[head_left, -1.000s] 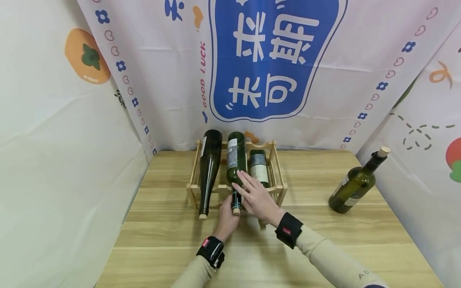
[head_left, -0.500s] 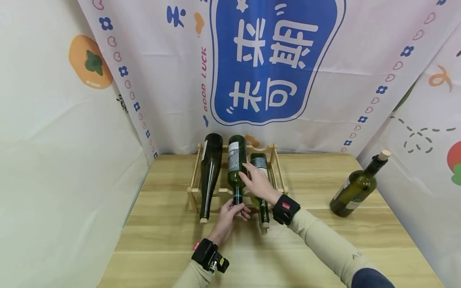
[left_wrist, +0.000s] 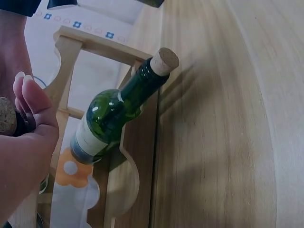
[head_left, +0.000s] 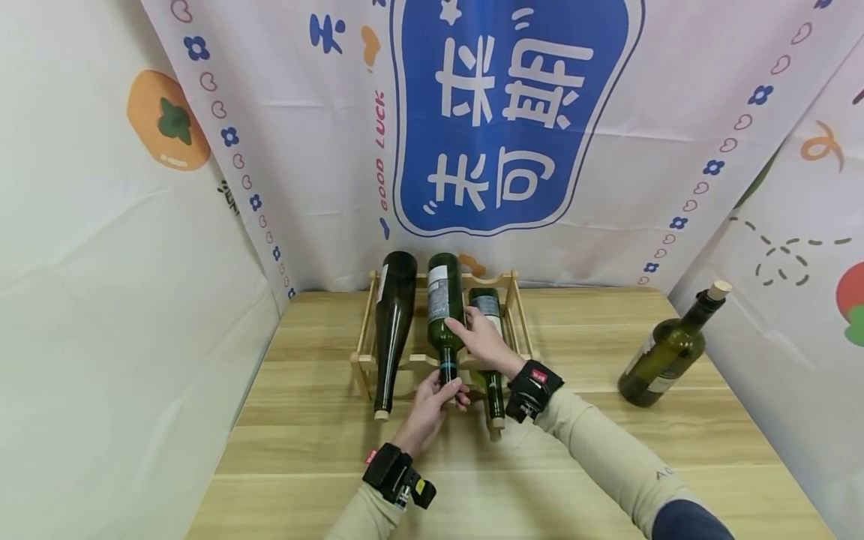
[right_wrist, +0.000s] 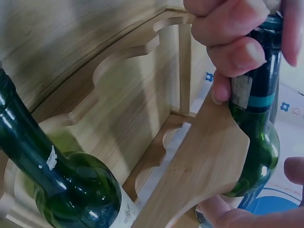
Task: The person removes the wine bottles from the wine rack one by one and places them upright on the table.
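A green wine bottle point(head_left: 442, 296) with a pale label lies in the middle of the upper tier of a wooden wine rack point(head_left: 364, 361), neck toward me. My left hand point(head_left: 428, 412) grips its neck; in the left wrist view the cork point(left_wrist: 7, 116) pokes out of that hand. My right hand point(head_left: 482, 337) holds the same bottle at its shoulder, thumb on top and fingers around the far side. In the right wrist view the bottle's shoulder point(right_wrist: 259, 152) meets the rack's scalloped front rail point(right_wrist: 199, 166).
A dark, slender bottle point(head_left: 394, 315) lies left on the upper tier. Lower right in the rack is another corked green bottle point(left_wrist: 104, 116), neck jutting forward. A corked bottle point(head_left: 664, 352) stands on the wooden table point(head_left: 574, 450) at the right. A printed cloth point(head_left: 324, 187) hangs behind.
The left hand has shifted from under the neck to wrap around it near the cork. My right hand has gone from flat fingers over the bottle to holding its shoulder.
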`<state>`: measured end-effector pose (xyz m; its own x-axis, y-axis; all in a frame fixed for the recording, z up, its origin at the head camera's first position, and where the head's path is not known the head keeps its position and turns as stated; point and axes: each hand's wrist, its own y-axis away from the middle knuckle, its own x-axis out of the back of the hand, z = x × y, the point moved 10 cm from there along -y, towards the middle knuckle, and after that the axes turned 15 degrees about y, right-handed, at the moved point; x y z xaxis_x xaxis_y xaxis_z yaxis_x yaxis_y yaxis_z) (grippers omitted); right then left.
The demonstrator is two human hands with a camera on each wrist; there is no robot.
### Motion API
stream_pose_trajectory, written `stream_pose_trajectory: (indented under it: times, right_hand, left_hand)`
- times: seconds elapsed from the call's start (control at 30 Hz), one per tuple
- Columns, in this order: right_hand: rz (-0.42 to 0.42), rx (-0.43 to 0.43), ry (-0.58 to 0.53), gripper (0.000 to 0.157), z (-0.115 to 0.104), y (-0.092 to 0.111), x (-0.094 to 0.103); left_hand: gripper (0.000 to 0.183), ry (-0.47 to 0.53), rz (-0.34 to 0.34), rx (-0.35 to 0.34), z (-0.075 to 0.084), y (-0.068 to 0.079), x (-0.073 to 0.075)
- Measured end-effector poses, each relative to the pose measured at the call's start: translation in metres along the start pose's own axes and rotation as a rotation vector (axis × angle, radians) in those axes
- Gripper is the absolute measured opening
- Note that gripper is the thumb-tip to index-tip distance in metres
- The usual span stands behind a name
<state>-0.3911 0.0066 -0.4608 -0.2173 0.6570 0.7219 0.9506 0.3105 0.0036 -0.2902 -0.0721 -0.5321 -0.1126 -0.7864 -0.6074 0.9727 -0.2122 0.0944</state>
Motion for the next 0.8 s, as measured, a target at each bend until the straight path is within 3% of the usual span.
stream_pose_trajectory:
  times: [0.27,0.43,0.63,0.8]
  right_hand:
    - [-0.058,-0.092,-0.175,0.066,0.009,-0.002,0.003]
    - [-0.074,-0.120,-0.353,0.060,0.013,-0.004,0.010]
    - [-0.048,-0.105,-0.384,0.058,0.014,-0.001,0.024]
    - [-0.021,-0.105,-0.467,0.053,0.024,0.005,0.033]
  left_hand:
    - [0.021,0.009,-0.039,-0.021,0.002,0.004,-0.013]
    - [0.029,-0.007,-0.098,-0.039,0.008,0.004,-0.028]
    - [0.025,-0.024,-0.117,-0.051,0.012,0.004,-0.044]
    - [0.030,-0.134,-0.110,-0.062,0.011,0.002,-0.053]
